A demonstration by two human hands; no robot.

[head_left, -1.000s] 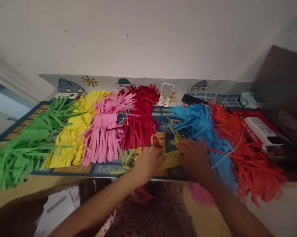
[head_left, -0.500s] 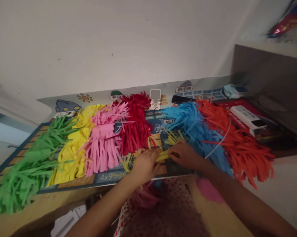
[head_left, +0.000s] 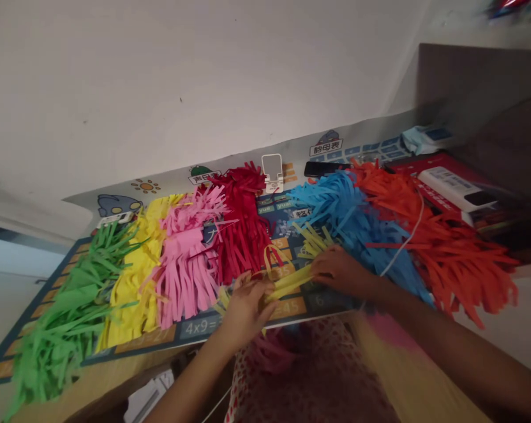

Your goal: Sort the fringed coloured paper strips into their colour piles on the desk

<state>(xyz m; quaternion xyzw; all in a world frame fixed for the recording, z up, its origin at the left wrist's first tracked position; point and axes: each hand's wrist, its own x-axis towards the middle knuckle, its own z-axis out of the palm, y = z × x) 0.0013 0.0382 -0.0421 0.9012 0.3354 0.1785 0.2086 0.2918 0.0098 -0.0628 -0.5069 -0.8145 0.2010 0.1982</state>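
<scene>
Near the table's front edge, a yellow fringed paper strip (head_left: 291, 282) stretches between my two hands. My left hand (head_left: 251, 302) is closed on its left end, with some fringe showing beside the fingers. My right hand (head_left: 339, 269) pinches the right end, and more yellow fringe (head_left: 311, 239) spreads out above it. Behind my left hand lie dark red (head_left: 243, 235) and pink (head_left: 188, 264) fringed paper. A blue fringed bundle (head_left: 357, 220) lies behind my right hand and forearm.
Yellow (head_left: 137, 282) and green (head_left: 71, 311) fringed paper lie at left, orange-red fringe (head_left: 450, 252) at right. A white stand (head_left: 273, 173), a dark phone (head_left: 324, 169) and a white box (head_left: 457, 187) on a red box are at the back. A white cord (head_left: 408, 241) crosses the blue fringe.
My hands have moved slightly apart, and more of the yellow strip shows between them. The camera view has shifted and tilted a little.
</scene>
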